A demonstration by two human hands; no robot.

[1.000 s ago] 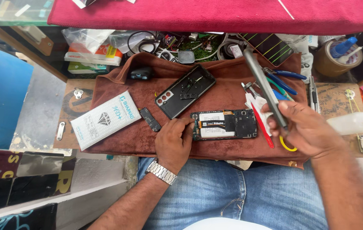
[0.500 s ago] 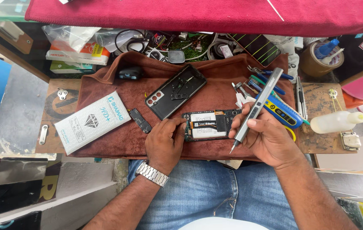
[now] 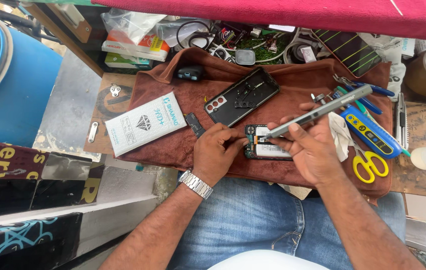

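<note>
While the left hand (image 3: 219,151) pinned the opened phone (image 3: 265,143) by its left end on the brown cloth (image 3: 293,85), the right hand (image 3: 309,147) gripped a grey pen-style screwdriver (image 3: 318,112), tip on the phone's upper part. Black back cover (image 3: 241,96) lay just above; white box (image 3: 145,123) sat left.

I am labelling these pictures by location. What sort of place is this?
Probably a small phone repair bench or stall. An opened phone lies on a brown cloth, the right hand holds a grey pen-shaped screwdriver to it, and a removed back cover, scissors and cables lie around.
</note>
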